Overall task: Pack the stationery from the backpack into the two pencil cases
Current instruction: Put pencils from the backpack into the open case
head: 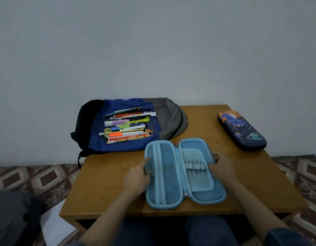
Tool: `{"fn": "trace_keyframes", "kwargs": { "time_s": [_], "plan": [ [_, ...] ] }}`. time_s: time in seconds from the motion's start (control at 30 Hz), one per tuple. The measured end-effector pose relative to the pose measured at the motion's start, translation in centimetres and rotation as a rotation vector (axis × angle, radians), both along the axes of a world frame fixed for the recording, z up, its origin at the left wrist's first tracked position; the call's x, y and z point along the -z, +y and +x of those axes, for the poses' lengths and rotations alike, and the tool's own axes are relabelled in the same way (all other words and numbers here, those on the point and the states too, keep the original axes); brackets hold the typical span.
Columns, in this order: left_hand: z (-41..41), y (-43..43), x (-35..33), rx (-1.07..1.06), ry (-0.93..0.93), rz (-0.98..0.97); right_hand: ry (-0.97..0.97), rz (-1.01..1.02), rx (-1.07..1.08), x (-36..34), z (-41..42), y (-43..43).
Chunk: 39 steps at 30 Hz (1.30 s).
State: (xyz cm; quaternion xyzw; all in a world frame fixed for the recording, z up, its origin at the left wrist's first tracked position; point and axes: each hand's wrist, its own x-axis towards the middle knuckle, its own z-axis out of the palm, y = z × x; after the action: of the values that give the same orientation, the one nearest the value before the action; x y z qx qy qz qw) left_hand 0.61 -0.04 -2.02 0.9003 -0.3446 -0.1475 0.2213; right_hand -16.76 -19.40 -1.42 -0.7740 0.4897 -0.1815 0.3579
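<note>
Light-blue pencil case (171,174): lies wide open and flat on the brown surface (103,183), both halves facing up. The left half carries a mesh pocket with a pale strip down its length, and the right half has a flap with a row of elastic loops.
Left hand (137,176): at the left rim of the light-blue pencil case, pinching it. The thumb sits on the mesh side and the forefinger stretches along the rim (the other fingers are hidden underneath).
Right hand (223,167): at the right rim of the light-blue pencil case, fingers curled over the edge and gripping it.
Backpack (118,146): blue, grey and black, lying flat just behind and to the left of the light-blue pencil case. Its near edge almost touches the case's far left corner.
Stationery (128,126): a loose pile of pens, pencils, highlighters and erasers resting on top of the backpack, behind and left of the light-blue pencil case and apart from it.
Space-print pencil case (242,130): dark blue with planets and a cartoon figure, closed, behind and well to the right of the light-blue pencil case, near the surface's right edge.
Patterned floor (38,178): on both sides, below the light-blue pencil case's level.
White sheet (55,224): on the floor, nearer than the light-blue pencil case and to its left.
</note>
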Motion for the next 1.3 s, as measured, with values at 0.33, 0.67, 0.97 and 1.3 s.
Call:
{"fn": "trace_keyframes", "kwargs": {
  "time_s": [0.33, 0.67, 0.97, 1.3],
  "plan": [
    [-0.1, 1.7, 3.0, 0.071, -0.202, -0.190, -0.006, -0.339, -0.437, -2.3, 2.6, 5.0],
    [0.0, 1.9, 3.1, 0.046, -0.158, -0.176, 0.362, -0.329, -0.889, -2.5, 3.5, 10.2],
    [0.1, 1.9, 3.2, 0.079, -0.155, -0.184, 0.351, -0.513, -0.868, -1.0, 3.6, 10.5],
    [0.2, 1.9, 3.1, 0.060, -0.137, -0.186, 0.276, -0.538, -0.760, -0.9, 5.3, 9.5]
  ]
}}
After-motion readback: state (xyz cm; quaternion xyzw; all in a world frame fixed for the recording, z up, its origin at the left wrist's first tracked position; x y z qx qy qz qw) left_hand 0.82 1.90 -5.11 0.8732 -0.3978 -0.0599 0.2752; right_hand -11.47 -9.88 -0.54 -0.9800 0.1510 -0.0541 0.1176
